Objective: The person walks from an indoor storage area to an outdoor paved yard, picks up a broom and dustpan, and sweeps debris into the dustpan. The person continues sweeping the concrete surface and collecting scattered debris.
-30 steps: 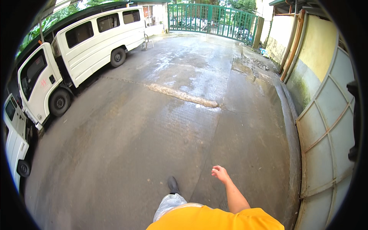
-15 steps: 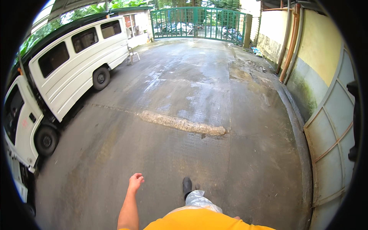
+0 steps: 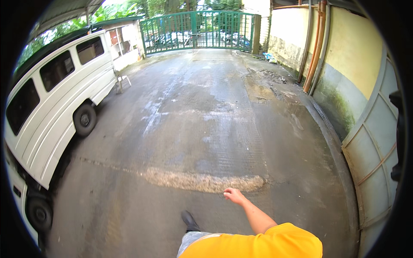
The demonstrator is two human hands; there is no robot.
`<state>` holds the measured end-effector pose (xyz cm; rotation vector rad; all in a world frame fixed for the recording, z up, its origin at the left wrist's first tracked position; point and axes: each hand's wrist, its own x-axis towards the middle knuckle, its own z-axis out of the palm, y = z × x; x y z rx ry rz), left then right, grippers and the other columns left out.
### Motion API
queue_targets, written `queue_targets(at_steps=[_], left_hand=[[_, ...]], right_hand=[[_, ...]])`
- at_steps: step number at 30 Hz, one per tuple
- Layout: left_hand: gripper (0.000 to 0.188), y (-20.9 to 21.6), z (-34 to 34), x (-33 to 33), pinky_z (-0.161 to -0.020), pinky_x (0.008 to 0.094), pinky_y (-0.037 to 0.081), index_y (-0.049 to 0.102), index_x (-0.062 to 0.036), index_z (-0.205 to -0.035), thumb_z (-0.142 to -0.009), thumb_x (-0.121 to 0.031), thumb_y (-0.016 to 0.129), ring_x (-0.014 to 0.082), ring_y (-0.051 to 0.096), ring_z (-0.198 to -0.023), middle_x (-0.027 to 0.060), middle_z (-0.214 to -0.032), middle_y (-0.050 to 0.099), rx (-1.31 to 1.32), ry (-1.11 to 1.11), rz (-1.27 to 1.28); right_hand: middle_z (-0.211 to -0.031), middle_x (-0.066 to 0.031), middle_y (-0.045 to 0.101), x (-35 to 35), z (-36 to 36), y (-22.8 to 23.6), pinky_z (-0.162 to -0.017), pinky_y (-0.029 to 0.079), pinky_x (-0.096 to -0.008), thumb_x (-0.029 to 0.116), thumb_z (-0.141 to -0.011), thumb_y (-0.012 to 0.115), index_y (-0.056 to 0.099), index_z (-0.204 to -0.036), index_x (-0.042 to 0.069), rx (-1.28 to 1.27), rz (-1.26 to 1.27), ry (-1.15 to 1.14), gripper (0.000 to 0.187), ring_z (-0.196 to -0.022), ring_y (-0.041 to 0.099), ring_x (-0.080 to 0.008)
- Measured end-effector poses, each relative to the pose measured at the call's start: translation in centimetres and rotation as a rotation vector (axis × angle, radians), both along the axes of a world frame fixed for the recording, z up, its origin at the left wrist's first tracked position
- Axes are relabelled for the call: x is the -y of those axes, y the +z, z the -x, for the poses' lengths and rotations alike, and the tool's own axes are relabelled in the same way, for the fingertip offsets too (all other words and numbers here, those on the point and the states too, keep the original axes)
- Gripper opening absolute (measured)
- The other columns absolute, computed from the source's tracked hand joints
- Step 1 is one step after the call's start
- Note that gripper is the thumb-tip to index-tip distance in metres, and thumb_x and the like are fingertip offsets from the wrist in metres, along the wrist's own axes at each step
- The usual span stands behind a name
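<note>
Loosely holding out the right hand in front of the orange shirt, relaxed with a slight curl, gripping nothing visible; not showing the left hand anywhere; overlapping in view, but probably not touching, the near edge of a raised strip running crosswise on the concrete ground, ahead of the dark boot; probably dealing there with something heavy, stiff and hard, seemingly bonded to the ground and so unlikely to lift or bend; likely feeling gritty rather than slippery on top, perhaps crumbling a little at the edges; offering no handle or free edge to take hold of, at best allowing a palm flat on the crown or fingertips against the right end; looking pale tan against the darker, partly wet ground, long and low, rough and lumpy all over, with blurring hiding the finer grain; ending bluntly on the right and thinning leftward into a narrow dark line heading for the white van; facing, farther out, a grey metal panel and a yellow-topped wall with upright pipes on the right, a blue-and-white bundle at the wall's foot, and a closed green gate across the far end.
</note>
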<state>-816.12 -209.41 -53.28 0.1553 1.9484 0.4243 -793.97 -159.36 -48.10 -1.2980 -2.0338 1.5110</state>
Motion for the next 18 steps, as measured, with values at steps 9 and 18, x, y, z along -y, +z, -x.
queue_targets(at_steps=[9, 18], left_hand=[[0.013, -4.3, 35.4, -29.4, -0.054, 0.0398, 0.052, 0.064, 0.0057, -0.086, -0.078, -0.004, 0.06, 0.0249, 0.067, -0.065, 0.0161, -0.072, 0.066, -0.175, 0.163, -0.22], [0.018, 5.0, 62.7, -65.1, -0.059, 0.0332, 0.051, 0.064, 0.001, -0.1, -0.085, -0.005, 0.057, 0.0182, 0.066, -0.069, 0.0084, -0.084, 0.067, -0.302, 0.283, -0.703]], right_hand=[[-0.067, -0.0109, 0.065, -5.2, 4.0, -18.1, -0.052, 0.049, -0.0395, 0.031, -0.084, 0.071, 0.068, -0.074, 0.0, 0.514, 0.617, -0.091, 0.033, -0.055, 0.06, -0.0217], [-0.075, -0.0127, 0.067, -21.5, 19.9, -13.1, -0.053, 0.051, -0.0398, 0.028, -0.089, 0.069, 0.066, -0.085, -0.001, 0.524, 0.65, -0.475, 0.03, -0.066, 0.067, -0.0256]])
